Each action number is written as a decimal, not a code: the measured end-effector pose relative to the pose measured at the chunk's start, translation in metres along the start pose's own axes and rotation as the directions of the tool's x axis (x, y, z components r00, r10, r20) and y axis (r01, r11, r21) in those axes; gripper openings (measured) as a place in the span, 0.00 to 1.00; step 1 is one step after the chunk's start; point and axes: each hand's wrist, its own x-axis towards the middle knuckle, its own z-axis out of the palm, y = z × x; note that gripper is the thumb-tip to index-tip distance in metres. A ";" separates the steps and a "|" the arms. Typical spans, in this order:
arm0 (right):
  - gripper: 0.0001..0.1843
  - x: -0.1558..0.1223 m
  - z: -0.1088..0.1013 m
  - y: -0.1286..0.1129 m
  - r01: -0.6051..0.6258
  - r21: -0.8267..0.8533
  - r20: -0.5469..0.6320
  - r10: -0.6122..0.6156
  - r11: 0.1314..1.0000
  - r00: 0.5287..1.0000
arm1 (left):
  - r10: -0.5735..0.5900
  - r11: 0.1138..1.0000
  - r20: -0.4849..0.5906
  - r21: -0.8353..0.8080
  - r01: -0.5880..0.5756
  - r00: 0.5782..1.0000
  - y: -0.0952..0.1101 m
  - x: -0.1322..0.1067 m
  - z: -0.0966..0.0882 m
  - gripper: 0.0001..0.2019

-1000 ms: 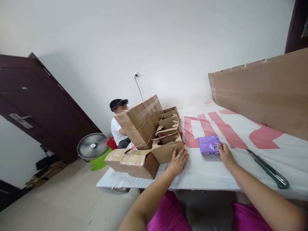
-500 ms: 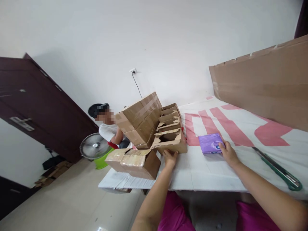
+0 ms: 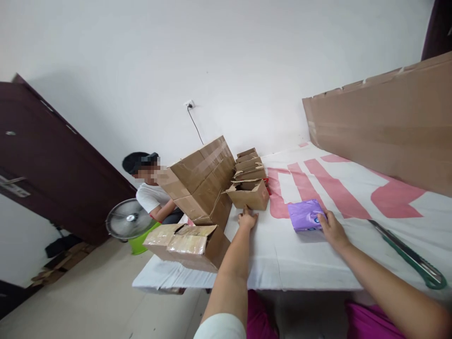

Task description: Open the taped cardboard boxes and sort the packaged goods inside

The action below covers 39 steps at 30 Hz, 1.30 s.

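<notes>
The right hand (image 3: 330, 229) lies flat with its fingers on the near edge of the purple pack (image 3: 305, 215), pinning it to the desk (image 3: 318, 259) rather than gripping it. The left hand (image 3: 247, 219) reaches out, fingers loosely spread and holding nothing, its tips just short of the small open box (image 3: 250, 194), which stands left of the pack at the front of a row of like boxes. Farther left of the pack lean bigger cartons (image 3: 205, 181); to its right lies a green-handled tool (image 3: 409, 256).
</notes>
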 end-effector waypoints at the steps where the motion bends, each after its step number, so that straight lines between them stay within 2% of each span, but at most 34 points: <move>1: 0.27 0.000 -0.001 -0.001 0.004 -0.002 0.002 -0.004 1.000 1.000 | -0.002 1.000 0.016 0.022 0.002 1.000 0.002 -0.001 -0.001 0.32; 5: 0.27 0.000 -0.003 -0.005 0.006 -0.003 0.014 -0.006 1.000 1.000 | 0.023 0.997 0.049 0.071 -0.026 0.999 0.021 -0.015 -0.008 0.20; 7: 0.28 -0.001 -0.003 -0.006 -0.002 -0.006 0.023 0.002 1.000 1.000 | 0.104 0.993 0.045 0.047 -0.106 0.994 0.036 -0.030 -0.010 0.17; 9: 0.29 -0.001 -0.004 -0.008 -0.003 -0.005 0.049 0.004 1.000 0.999 | 0.241 0.971 0.036 0.002 -0.241 0.970 0.054 -0.050 -0.009 0.18; 11: 0.28 -0.003 -0.005 -0.010 0.012 0.010 0.108 -0.013 1.000 0.994 | 0.396 0.918 0.044 -0.051 -0.394 0.917 0.073 -0.072 -0.006 0.22; 14: 0.26 -0.004 -0.007 -0.014 0.067 0.060 0.242 -0.080 0.996 0.967 | 0.596 0.802 0.123 -0.129 -0.583 0.794 0.099 -0.096 -0.003 0.46; 15: 0.25 -0.004 -0.008 -0.015 0.083 0.075 0.278 -0.101 0.994 0.955 | 0.619 0.786 0.184 -0.133 -0.604 0.764 0.105 -0.099 -0.005 0.52; 17: 0.25 -0.005 -0.010 -0.017 0.099 0.094 0.312 -0.124 0.991 0.942 | 0.594 0.796 0.315 -0.101 -0.596 0.740 0.111 -0.096 -0.012 0.53; 19: 0.26 -0.005 -0.011 -0.017 0.092 0.090 0.299 -0.115 0.992 0.947 | 0.533 0.825 0.389 -0.041 -0.564 0.751 0.108 -0.084 -0.023 0.45; 22: 0.27 -0.005 -0.011 -0.016 0.063 0.060 0.260 -0.076 0.996 0.963 | 0.481 0.846 0.357 0.050 -0.531 0.801 0.093 -0.059 -0.043 0.38; 26: 0.25 -0.005 -0.008 -0.013 0.043 0.019 0.249 -0.046 0.999 0.967 | 0.358 0.899 0.162 0.207 -0.387 0.919 0.062 -0.037 -0.055 0.31; 28: 0.23 -0.004 -0.007 -0.011 0.044 0.003 0.258 -0.043 0.999 0.965 | 0.291 0.925 0.025 0.249 -0.287 0.957 0.047 -0.035 -0.054 0.26; 31: 0.20 -0.003 -0.007 -0.010 0.052 -0.026 0.252 -0.044 0.998 0.967 | 0.184 0.958 -0.141 0.247 -0.146 0.973 0.028 -0.038 -0.044 0.27; 33: 0.19 -0.002 -0.008 -0.010 0.058 -0.044 0.246 -0.045 0.997 0.968 | 0.120 0.973 -0.206 0.217 -0.074 0.971 0.019 -0.043 -0.034 0.31; 37: 0.19 -0.002 -0.009 -0.012 0.065 -0.068 0.252 -0.046 0.996 0.967 | 0.064 0.988 -0.258 0.153 -0.024 0.964 0.012 -0.061 -0.018 0.41; 39: 0.19 -0.001 -0.010 -0.012 0.068 -0.078 0.251 -0.046 0.995 0.967 | 0.090 0.991 -0.252 0.123 -0.060 0.963 0.011 -0.078 -0.015 0.44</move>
